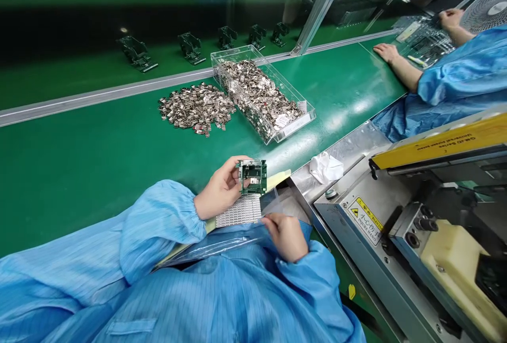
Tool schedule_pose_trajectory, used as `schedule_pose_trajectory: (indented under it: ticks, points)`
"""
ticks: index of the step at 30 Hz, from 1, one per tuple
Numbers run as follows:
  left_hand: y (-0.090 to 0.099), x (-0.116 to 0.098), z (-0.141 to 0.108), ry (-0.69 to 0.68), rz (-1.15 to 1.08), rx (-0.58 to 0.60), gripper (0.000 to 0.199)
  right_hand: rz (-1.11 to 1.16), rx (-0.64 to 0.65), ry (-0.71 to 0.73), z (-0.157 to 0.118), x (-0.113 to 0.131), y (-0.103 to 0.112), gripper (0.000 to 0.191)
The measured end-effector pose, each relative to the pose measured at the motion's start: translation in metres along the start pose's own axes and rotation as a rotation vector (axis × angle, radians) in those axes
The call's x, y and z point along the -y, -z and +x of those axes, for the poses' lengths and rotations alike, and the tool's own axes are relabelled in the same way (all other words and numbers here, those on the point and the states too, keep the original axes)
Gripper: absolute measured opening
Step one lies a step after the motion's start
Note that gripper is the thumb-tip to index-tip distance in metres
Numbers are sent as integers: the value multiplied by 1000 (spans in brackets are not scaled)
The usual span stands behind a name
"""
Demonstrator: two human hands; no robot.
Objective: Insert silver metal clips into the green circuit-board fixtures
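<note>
In the head view my left hand (pixel 220 191) is closed on a small green frame-like part (pixel 252 176) with a square opening, holding it up off the bench. Below it, partly covered by that hand, lies a sheet of small silvery pieces in rows (pixel 239 212). My right hand (pixel 287 235) is beside the sheet's right corner, thumb and fingers pinched together. Whatever sits between those fingertips is too small to make out. Beyond my hands a loose heap of small metal parts (pixel 197 106) lies on the green bench, next to a clear tray (pixel 291 131) filled with similar parts.
Several green parts (pixel 137 54) stand in a row on the conveyor (pixel 47 68) behind a metal rail. On the right are a machine with a warning label (pixel 365 220) and a crumpled white cloth (pixel 326 168). A co-worker's sleeve (pixel 463 63) reaches over the bench, upper right.
</note>
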State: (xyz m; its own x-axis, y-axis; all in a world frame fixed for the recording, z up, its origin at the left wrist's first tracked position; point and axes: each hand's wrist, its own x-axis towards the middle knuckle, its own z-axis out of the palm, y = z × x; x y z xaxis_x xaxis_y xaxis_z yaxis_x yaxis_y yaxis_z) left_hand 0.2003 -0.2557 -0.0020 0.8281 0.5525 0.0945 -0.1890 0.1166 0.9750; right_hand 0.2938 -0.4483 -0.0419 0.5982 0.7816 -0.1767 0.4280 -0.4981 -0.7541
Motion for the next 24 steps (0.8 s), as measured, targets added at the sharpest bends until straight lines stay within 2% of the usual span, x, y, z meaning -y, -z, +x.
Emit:
schedule_pose_trajectory:
  ticks: [3, 5, 9, 13, 16, 20, 24]
  points:
    - [-2, 1, -4, -12, 12, -39, 38, 141, -137, 37, -5, 16, 28, 28]
    - [-3, 1, -6, -4, 12, -53, 38, 265, -222, 80, -4, 29, 35, 27]
    - [-4, -3, -9, 41, -124, -34, 40, 375, -353, 125, 5, 49, 28, 21]
    - [-3, -6, -7, 69, -214, -26, 43, 445, -443, 95, 12, 57, 20, 17]
    - [-2, -5, -7, 62, -224, -6, 44, 384, -487, 142, 17, 60, 21, 13]
    - [-2, -2, -9, 21, -173, 20, 39, 188, -527, 369, 25, 67, 21, 6]
    - [0, -1, -13, -35, -38, 38, 34, 143, -491, 407, 31, 74, 15, 8]
